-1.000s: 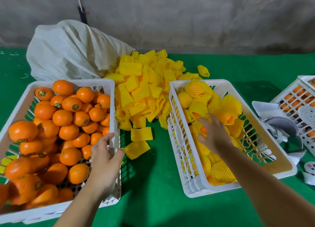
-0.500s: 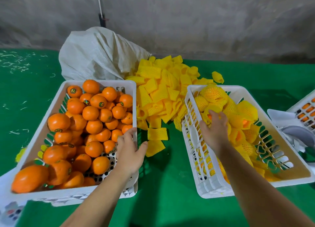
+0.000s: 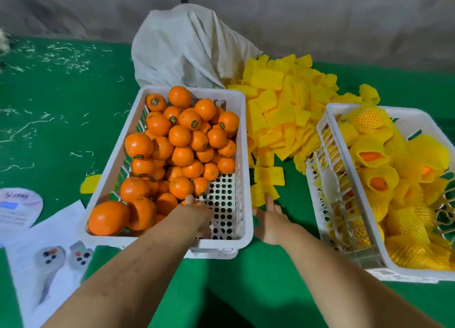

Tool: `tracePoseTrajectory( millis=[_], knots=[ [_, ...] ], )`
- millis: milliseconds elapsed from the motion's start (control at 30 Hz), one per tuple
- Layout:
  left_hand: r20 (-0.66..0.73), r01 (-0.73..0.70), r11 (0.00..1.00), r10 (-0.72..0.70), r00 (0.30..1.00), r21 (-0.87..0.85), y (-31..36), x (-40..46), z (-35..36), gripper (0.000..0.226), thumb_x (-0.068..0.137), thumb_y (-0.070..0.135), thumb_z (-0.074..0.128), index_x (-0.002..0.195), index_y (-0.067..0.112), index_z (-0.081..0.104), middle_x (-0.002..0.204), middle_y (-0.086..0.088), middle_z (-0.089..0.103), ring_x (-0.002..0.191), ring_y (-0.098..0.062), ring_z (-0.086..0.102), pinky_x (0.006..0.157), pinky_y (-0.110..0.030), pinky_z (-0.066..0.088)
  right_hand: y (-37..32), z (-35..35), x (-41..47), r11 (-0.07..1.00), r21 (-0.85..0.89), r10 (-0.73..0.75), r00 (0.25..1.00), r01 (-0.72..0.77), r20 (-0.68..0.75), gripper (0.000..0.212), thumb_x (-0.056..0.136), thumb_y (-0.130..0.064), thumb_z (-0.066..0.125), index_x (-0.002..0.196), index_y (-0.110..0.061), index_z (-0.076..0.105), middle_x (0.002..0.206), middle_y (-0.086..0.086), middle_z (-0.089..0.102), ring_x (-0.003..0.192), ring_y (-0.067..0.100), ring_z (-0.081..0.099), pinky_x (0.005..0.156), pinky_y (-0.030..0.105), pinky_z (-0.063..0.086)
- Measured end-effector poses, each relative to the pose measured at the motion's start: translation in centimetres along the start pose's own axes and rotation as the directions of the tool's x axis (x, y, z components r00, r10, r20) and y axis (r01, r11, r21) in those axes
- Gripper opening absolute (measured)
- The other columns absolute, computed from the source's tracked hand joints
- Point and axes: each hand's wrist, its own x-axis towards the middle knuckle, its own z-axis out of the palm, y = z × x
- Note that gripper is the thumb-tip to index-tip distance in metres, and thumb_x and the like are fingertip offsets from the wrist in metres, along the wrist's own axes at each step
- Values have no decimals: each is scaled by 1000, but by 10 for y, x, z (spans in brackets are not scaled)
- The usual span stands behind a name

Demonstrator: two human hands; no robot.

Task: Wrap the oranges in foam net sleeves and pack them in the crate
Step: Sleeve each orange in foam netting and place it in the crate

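Far left: I see white paper sheets (image 3: pixel 49 249) lying on the green table (image 3: pixel 61 106), with pale scraps scattered farther back.
Left crate (image 3: pixel 242 155): white, piled with bare oranges (image 3: pixel 182 140); its near right corner shows bare perforated floor.
Left hand (image 3: pixel 197 208): reaches into that crate's near right part, fingertips at the low oranges. The forearm hides the fingers, so I cannot tell whether they are apart or closed on a fruit.
Sack (image 3: pixel 189 49): white, slumped behind the left crate.
Sleeve pile (image 3: pixel 283 106): loose yellow foam net sleeves between the two crates.
Right hand (image 3: pixel 269 219): on the table between the crates, fingers straight and relaxed, tips touching the nearest sleeve (image 3: pixel 264 192); not clamped on it.
Right crate (image 3: pixel 325 179): white, holding the wrapped oranges (image 3: pixel 379 179).
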Motion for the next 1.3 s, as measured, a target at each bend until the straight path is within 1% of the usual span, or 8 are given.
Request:
tracePoseTrajectory(
  millis=[333, 500, 600, 700, 833, 933, 1067, 1300],
  knots=[
    [-139, 169, 969, -145, 980, 178, -11, 23, -2, 52, 111, 26, 41, 162, 21, 34, 167, -12, 25, 150, -36, 29, 120, -45, 30, -5, -2, 35, 993, 102, 63, 998, -64, 17, 80, 106, -25, 55, 166, -30, 3, 173, 2, 1, 150, 39, 25, 118, 49, 36],
    [-124, 138, 970, -114, 986, 200, -9, 23, -3, 62, 107, 24, 52, 164, 20, 29, 168, -8, 35, 157, -36, 22, 123, -46, 24, 2, 10, 38, 922, 387, 106, 947, 21, -303, 32, 105, -19, 51, 136, -12, 58, 133, 14, 63, 116, 33, 62, 99, 43, 51],
    [-120, 121, 992, -114, 986, 45, -9, 13, -11, 84, 99, 40, 69, 164, 14, 23, 165, -14, 36, 152, -41, 30, 122, -51, 30, 5, 16, 24, 692, 709, 255, 873, 136, -416, 19, 104, -19, 56, 93, -25, 70, 96, 3, 73, 92, 29, 68, 77, 37, 50],
    [-250, 52, 957, -127, 960, -285, -12, -1, -17, 83, 94, 51, 70, 159, 17, 31, 156, -14, 37, 140, -40, 47, 111, -52, 47, 2, 16, 7, 322, 912, 455, 803, 254, -385, 31, 96, -4, 62, 108, -31, 53, 105, 4, 68, 85, 18, 64, 72, 30, 47],
    [-506, -298, 607, -203, 838, -737, -12, -27, -15, 72, 93, 44, 75, 154, 23, 42, 142, -5, 46, 128, -28, 53, 109, -44, 48, -16, -15, -21, 30, 921, 490, 797, 389, -353, 46, 91, 3, 61, 124, -28, 54, 111, 8, 71, 90, 23, 65, 83, 35, 53],
    [-584, -541, 220, -275, 764, -812, 3, -48, -4, 67, 95, 37, 77, 152, 26, 44, 139, 3, 57, 122, -12, 62, 104, -38, 51, -45, -42, -51, 131, 812, 412, 714, 568, -566, 16, 94, -29, 65, 107, -34, 74, 101, -9, 76, 91, 8, 70, 82, 27, 55],
    [-575, -622, -202, -247, 780, -756, 18, -64, 5, 52, 96, 33, 74, 144, 27, 56, 130, 2, 71, 110, -10, 73, 88, -30, 61, -96, -49, -79, 269, 688, 247, 642, 675, -726, 24, 96, -49, 50, 102, -46, 73, 111, -12, 70, 102, 5, 67, 84, 23, 55],
    [-501, -569, -420, -270, 822, -707, 11, -62, 5, 46, 79, 34, 64, 125, 34, 67, 126, -13, 70, 108, -31, 74, 91, -48, 63, -108, -38, -75, 299, 727, 71, 745, 618, -663, 21, 93, -34, 53, 99, -29, 73, 101, 3, 72, 95, 29, 72, 88, 56, 60]
  ],
)
